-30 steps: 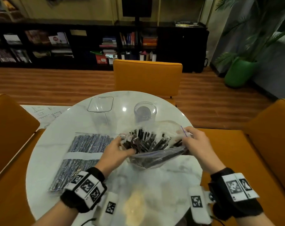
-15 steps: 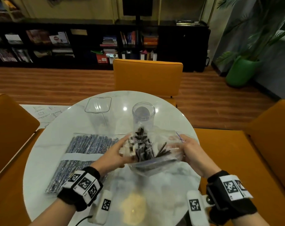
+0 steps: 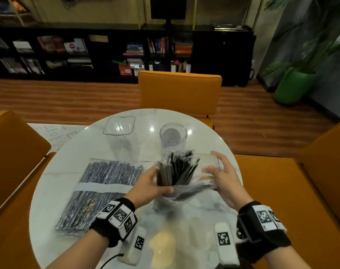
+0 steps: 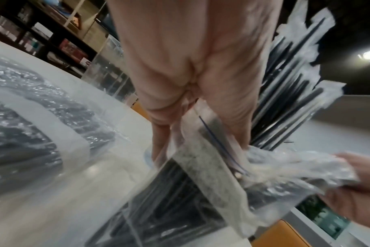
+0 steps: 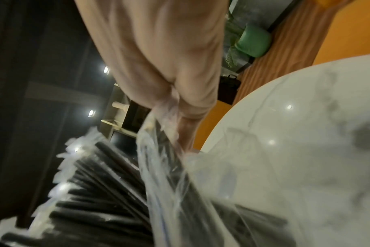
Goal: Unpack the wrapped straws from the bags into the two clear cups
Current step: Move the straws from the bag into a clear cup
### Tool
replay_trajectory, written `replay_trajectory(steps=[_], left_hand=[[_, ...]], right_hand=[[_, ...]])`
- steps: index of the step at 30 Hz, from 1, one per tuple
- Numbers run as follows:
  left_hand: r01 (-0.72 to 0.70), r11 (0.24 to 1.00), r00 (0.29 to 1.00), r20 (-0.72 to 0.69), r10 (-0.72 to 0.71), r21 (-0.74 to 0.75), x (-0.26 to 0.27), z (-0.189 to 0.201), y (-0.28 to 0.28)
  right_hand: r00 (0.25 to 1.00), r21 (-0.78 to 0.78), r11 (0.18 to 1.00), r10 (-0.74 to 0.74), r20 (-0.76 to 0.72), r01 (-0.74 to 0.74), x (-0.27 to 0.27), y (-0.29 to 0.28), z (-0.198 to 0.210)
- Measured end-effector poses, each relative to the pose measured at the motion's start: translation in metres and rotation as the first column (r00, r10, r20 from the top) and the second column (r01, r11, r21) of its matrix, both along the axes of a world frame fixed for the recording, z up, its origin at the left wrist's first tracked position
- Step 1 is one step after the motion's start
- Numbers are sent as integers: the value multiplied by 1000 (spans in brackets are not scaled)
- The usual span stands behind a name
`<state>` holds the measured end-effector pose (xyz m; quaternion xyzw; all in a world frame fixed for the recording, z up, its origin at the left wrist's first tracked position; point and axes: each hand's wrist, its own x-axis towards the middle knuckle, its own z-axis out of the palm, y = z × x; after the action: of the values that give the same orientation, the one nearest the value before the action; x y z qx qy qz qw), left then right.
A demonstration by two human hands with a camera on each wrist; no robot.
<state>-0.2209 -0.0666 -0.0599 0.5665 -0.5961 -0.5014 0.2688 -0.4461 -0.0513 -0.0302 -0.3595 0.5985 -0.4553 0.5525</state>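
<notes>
since a second ago the straw bundle (image 3: 175,169) has swung upright; left hand (image 3: 149,186) grips it, right hand (image 3: 223,177) pinches the zip bag (image 3: 206,183), above the counter (image 3: 72,171). next: free it, aim at the round cup (image 3: 173,138).

No text, label or number is legible; the wristbands (image 3: 119,215) carry only square black-and-white marker patterns.

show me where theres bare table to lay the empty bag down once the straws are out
Bare marble shows along the table edge left of the full bag, and near the right rim beyond the round cup. The middle is crowded: both hands, the open bag, and the square cup behind.
</notes>
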Motion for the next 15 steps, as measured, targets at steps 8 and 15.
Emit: replay_trajectory(steps=[8, 15], left_hand=[[-46, 989, 997, 50, 53, -141, -12, 4, 15], [-37, 992, 989, -137, 53, 117, -3, 17, 16]], right_hand=[[981, 157, 970, 193, -37, -185, 1, 13, 26], [987, 11, 987, 162, 3, -162, -8, 3, 32]])
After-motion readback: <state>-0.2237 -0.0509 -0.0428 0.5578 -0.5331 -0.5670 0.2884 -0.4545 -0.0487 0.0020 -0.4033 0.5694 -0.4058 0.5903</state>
